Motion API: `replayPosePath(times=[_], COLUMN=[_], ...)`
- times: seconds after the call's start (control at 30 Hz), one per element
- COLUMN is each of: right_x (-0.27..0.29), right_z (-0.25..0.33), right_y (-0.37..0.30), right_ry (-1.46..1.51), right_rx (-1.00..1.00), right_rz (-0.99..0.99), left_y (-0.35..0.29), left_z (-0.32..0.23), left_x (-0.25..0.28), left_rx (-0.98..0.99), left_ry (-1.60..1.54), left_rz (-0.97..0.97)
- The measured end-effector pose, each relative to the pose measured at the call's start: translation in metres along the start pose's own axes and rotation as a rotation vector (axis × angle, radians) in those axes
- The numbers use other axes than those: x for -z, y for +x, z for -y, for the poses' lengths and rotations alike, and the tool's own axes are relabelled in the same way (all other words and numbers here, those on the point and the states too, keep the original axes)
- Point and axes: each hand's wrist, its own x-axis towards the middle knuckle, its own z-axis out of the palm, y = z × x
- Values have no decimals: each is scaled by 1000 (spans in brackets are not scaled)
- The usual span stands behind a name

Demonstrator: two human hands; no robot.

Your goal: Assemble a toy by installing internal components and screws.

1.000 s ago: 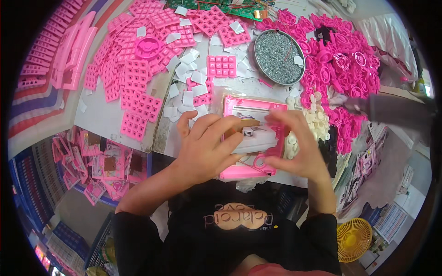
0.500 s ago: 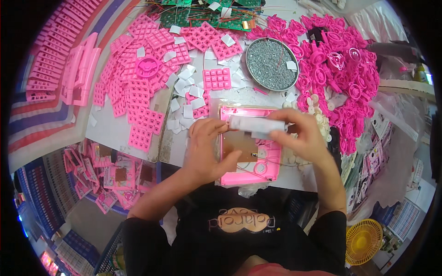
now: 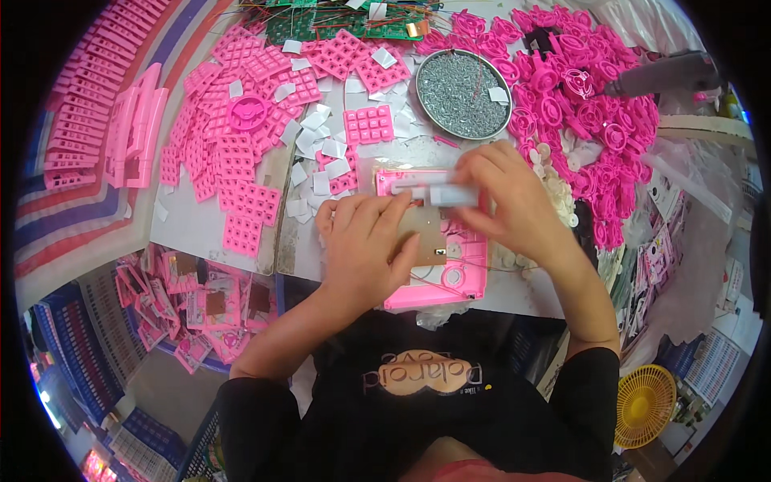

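Note:
A pink plastic housing (image 3: 474,287) lies in front of me with its inside facing up. A brown circuit board (image 3: 423,231) and thin wires are inside it. My right hand (image 3: 518,201) pinches a whitish, blocky piece (image 3: 452,195), blurred by motion, over the far part of the housing. My left hand (image 3: 361,245) rests over the housing's left side, fingers stretched forward and thumb apart. Its index fingertip is by the left end of the whitish piece; whether it touches is unclear. The far left corner of the housing is partly covered by plastic film.
Pink keypads (image 3: 237,157) and white paper squares (image 3: 320,145) lie to the left. A round tray of screws (image 3: 419,104) stands behind the housing. Pink ring-shaped parts (image 3: 554,104) heap at right, under a dark powered screwdriver (image 3: 662,75). Green circuit boards (image 3: 337,24) lie at the back.
The whitish piece has shifted left and slightly away from me, lower over the housing. My left fingers now reach further forward. The whole view has shifted a little.

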Motion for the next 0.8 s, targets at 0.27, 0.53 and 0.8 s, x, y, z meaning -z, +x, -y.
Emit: replayPosePath(times=[0.27, 0.53, 0.8], right_x=[-19, 20, 76], right_z=[-23, -63, -15], right_y=[-10, -3, 56], right_ry=[229, 619, 1312], right_rx=[-112, -171, 127], right_rz=[85, 140, -219], left_y=[18, 170, 189], left_z=[-9, 60, 50], left_x=[18, -37, -80], left_rx=[0, -271, -314], left_ry=[48, 123, 409], left_rz=[154, 83, 233])
